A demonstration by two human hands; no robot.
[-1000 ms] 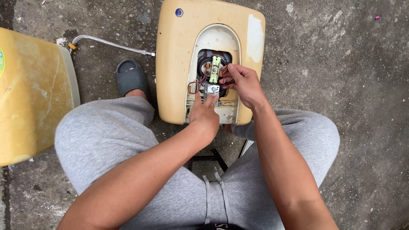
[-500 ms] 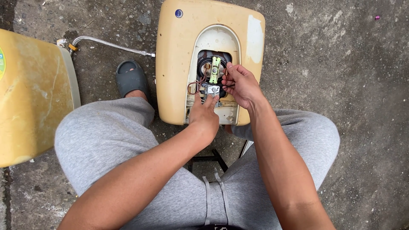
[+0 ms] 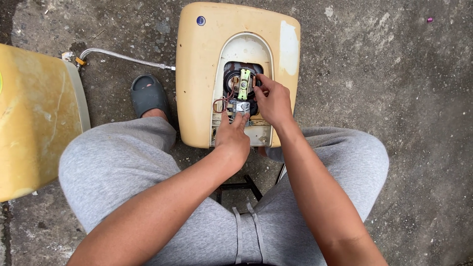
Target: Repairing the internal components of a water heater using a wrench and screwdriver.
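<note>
A yellowed cream water-heater body (image 3: 197,83) lies on the concrete between my knees, its service opening (image 3: 245,54) uncovered. Inside sit a dark round flange, a green-yellow strip (image 3: 243,84), a small grey thermostat block (image 3: 242,106) and brown wires (image 3: 220,102). My left hand (image 3: 232,138) rests at the opening's lower edge, its fingertips pinching the grey block. My right hand (image 3: 272,101) is at the right side of the opening, fingertips pressed on the parts beside the green strip. What the right fingers pinch is hidden.
A second yellowed casing (image 3: 34,123) stands at the left edge. A braided metal hose (image 3: 123,58) runs from it to the heater. My foot in a dark grey slipper (image 3: 147,94) is left of the heater. I wear grey trousers (image 3: 123,177); black stool legs (image 3: 241,186) show below.
Both hands stay at the opening. The right fingers have shifted slightly along the parts beside the green strip; the left hand has hardly moved.
</note>
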